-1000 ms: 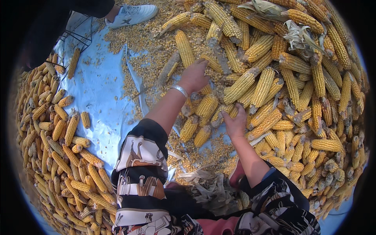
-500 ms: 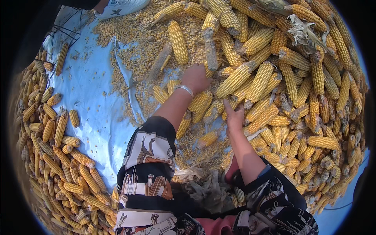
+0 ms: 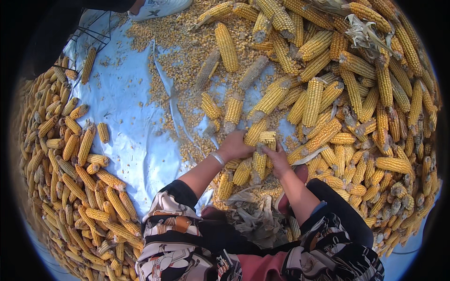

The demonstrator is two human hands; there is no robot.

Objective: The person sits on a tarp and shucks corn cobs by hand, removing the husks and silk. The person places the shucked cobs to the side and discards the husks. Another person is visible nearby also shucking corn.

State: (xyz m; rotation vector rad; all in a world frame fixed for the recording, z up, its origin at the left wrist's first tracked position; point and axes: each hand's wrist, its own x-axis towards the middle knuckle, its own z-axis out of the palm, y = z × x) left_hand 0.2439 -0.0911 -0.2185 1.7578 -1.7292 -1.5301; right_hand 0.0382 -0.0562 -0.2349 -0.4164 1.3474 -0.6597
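My left hand (image 3: 236,146), with a silver bracelet on its wrist, is closed around a yellow corn cob (image 3: 256,133) just in front of my knees. My right hand (image 3: 277,159) sits beside it, fingers curled on a short stubby cob (image 3: 268,137). The two hands touch over these cobs. More cobs (image 3: 259,163) lie directly under and between the hands. Both sleeves are black and white patterned.
A big heap of yellow cobs (image 3: 356,93) fills the right and far side; another heap (image 3: 70,178) curves along the left. Loose kernels (image 3: 183,51) are scattered over a pale blue tarp (image 3: 126,117). Dry husks (image 3: 255,215) lie by my lap. A person's white shoe (image 3: 159,6) is at the top.
My left hand has drawn back from its farther reach toward my body. The right hand has closed in beside it, and both now meet on cobs.
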